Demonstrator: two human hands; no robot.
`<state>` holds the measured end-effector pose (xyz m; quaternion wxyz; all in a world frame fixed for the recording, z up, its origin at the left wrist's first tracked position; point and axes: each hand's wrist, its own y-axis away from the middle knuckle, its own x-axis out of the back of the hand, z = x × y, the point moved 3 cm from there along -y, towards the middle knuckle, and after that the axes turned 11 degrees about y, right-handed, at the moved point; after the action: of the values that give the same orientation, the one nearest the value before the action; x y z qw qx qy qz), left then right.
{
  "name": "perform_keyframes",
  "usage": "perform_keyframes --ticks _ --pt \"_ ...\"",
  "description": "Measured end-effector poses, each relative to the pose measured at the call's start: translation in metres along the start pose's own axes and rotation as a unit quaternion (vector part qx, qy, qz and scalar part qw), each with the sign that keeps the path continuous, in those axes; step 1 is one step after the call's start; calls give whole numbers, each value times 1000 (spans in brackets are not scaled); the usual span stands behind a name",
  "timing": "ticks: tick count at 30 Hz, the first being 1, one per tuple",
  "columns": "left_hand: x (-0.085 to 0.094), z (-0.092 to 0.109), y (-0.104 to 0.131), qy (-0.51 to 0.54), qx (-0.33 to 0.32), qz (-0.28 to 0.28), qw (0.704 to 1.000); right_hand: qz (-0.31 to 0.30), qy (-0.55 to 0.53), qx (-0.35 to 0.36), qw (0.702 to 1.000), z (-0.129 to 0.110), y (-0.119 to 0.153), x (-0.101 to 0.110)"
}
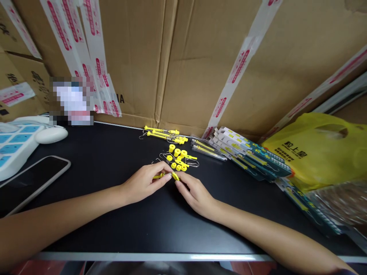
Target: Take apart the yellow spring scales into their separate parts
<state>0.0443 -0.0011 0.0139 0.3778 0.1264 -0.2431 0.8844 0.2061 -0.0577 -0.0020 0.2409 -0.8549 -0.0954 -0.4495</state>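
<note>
My left hand [145, 182] is closed around a thin yellow-and-metal tool [158, 176], part of which the fingers hide. Against its end, a small yellow plastic piece [175, 176] is pinched between the thumb and finger of my right hand [195, 191]. Both sets of fingertips nearly meet over the black tabletop [160, 225]. Just beyond them lies a loose pile of yellow round caps [177, 152], with bent wire hooks [192, 163] and springs among them. Farther back rests a bundle of similar yellow tools with metal rods [166, 134].
Clear-sleeved tools [208, 149] and stacked printed packages [246, 152] lie to the right, before a yellow plastic bag [321, 149]. A phone [34, 179], a white mouse-like object [51, 135] and a white-and-blue power strip [17, 145] occupy the left. Cardboard boxes [137, 57] wall off the back.
</note>
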Motion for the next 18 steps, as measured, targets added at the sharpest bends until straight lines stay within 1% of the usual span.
perform_keyframes --ticks 5,10,14,18 --pt "-1 -1 0 -42 -10 -8 999 -8 10 -1 1000 1 1 0" --pt "-1 -2 1 -87 -32 -26 995 -13 -13 0 1000 0 1 2" --pt "0 -2 0 -153 -61 -54 985 -29 -32 -10 999 0 1 3" --pt "0 -6 1 -205 -81 -70 973 -46 -64 -24 997 2 1 4"
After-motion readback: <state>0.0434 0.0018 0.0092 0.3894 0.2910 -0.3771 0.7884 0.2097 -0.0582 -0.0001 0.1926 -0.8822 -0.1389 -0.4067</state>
